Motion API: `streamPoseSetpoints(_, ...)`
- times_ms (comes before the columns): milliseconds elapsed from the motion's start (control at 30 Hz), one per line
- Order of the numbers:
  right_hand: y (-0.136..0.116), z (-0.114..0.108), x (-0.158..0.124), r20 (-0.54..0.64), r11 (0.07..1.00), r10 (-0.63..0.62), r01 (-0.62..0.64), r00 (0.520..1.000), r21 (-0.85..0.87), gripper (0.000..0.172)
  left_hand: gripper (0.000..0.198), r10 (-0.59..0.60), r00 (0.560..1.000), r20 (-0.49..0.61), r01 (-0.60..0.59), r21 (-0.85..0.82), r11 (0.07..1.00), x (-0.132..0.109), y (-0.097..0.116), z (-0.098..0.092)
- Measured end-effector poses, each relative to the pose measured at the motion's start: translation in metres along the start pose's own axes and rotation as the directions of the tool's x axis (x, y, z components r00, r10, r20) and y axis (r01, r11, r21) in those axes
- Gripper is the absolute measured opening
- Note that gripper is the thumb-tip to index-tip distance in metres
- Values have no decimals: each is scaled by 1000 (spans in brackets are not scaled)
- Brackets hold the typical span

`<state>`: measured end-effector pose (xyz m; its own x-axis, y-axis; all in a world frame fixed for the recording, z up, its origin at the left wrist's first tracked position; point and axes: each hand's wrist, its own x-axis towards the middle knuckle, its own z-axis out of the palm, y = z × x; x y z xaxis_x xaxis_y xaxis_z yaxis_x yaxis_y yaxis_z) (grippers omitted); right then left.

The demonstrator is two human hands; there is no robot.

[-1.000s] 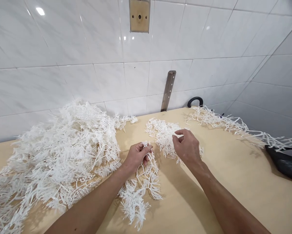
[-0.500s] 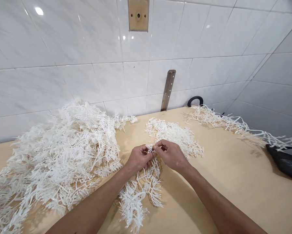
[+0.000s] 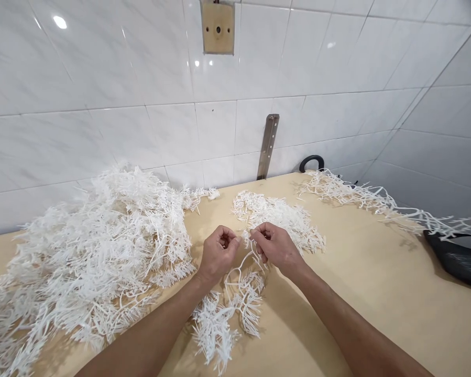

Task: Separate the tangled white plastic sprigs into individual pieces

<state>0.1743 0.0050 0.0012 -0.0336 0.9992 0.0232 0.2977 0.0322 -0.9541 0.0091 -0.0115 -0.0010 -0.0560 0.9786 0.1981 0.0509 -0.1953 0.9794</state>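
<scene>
A white branching artificial sprig (image 3: 241, 283) hangs and lies below my hands, its bushy tufts resting on the table. My right hand (image 3: 277, 247) is closed in a pinch around the sprig's upper end. Just to its left, my left hand (image 3: 218, 255) is also pinched, its fingertips at the small white tuft on top of the sprig. The exact contact of the left fingertips is hard to make out. Behind the right hand lies a small heap of short white tips (image 3: 284, 212).
A large pile of white sprigs (image 3: 113, 256) covers the left of the tan table (image 3: 376, 293). Bare white stems (image 3: 361, 196) lie along the back right, by a black curved handle (image 3: 311, 161) and a black object (image 3: 455, 259). A metal strip (image 3: 267, 146) leans against the tiled wall.
My hands have moved apart slightly, the left one backing off to the left. More of the sprig's bare upper stem shows between them. The camera view has shifted a little.
</scene>
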Motion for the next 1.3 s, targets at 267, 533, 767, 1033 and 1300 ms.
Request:
streamPoseSetpoints(267,-6,-1,-1,-40,998,8,-10,999,-58,24,9,127,972,199,-168,209,963,-6,3,1)
streamPoseSetpoints(533,-4,1,-3,36,1000,10,-10,999,24,25,16,97,989,113,-126,286,950,-3,-2,1)
streamPoseSetpoints(767,-7,4,-7,144,997,0,-11,990,72,24,21,28,999,31,-33,201,979,1,-5,1)
streamPoseSetpoints(1033,-6,15,-18,105,894,-351,367,930,-256,26,25,-308,950,50,311,-93,946,9,0,-6)
streamPoseSetpoints(1300,-2,22,-23,233,713,-552,599,800,-366,35,36,-263,963,63,270,-233,934,11,-5,-3)
